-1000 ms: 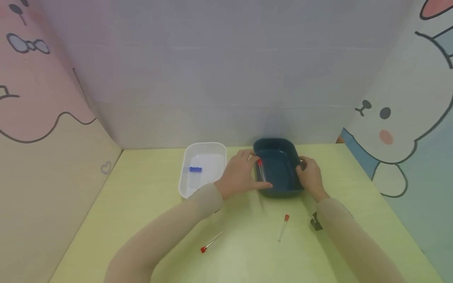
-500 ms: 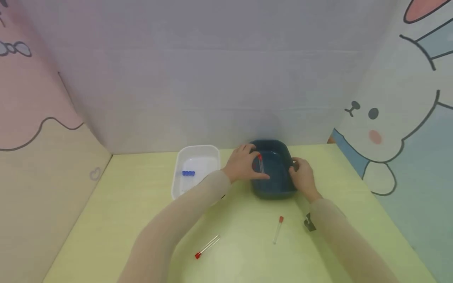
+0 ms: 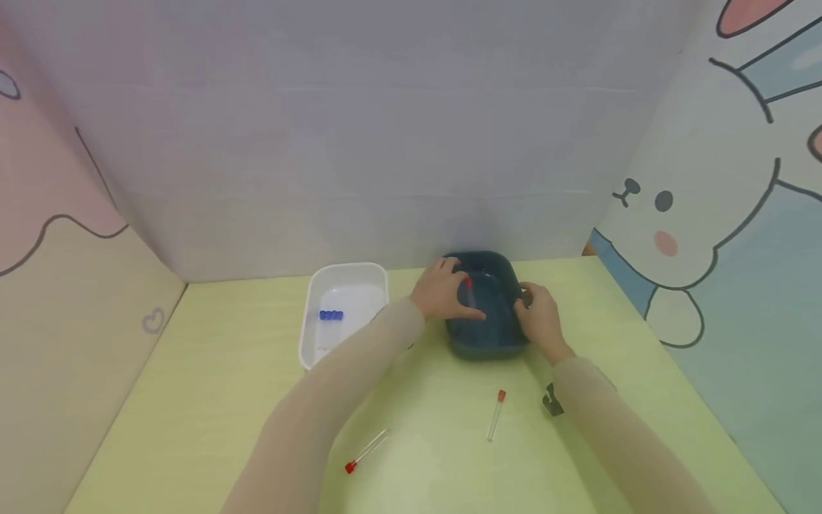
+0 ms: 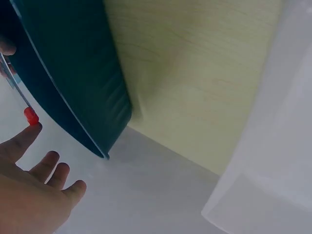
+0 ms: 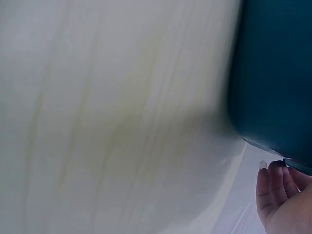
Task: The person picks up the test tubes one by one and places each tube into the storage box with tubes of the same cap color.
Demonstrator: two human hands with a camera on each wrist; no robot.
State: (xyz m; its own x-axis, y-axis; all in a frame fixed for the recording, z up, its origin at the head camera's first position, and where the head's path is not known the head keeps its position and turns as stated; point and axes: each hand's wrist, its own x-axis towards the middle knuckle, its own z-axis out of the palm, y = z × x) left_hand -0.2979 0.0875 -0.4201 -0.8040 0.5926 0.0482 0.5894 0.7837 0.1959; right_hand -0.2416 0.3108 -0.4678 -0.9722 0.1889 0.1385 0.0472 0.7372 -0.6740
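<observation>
My left hand [image 3: 443, 291] is over the left side of a dark blue bin [image 3: 486, 351]. It holds a clear test tube with a red cap [image 3: 468, 283] endwise between index finger and thumb. In the left wrist view, the index fingertip touches the red cap [image 4: 31, 116], while the other fingers are spread apart. My right hand [image 3: 541, 321] grips the bin's right rim. The right wrist view shows that hand [image 5: 287, 202] at the edge of the blue bin [image 5: 273, 83], its thumb mostly hidden.
Left of the bin stands a white tray [image 3: 310, 335] with a row of blue-capped tubes [image 3: 330, 315]. Nearer on the table lie a red-capped tube [image 3: 496, 417] and, further left, what looks like a pair of red-capped tubes [image 3: 369, 451]. A pale wall rises behind.
The whole head view has shifted, so things appear further left. My left hand has moved slightly farther over the bin with the test tube. My right hand has stayed on the rim.
</observation>
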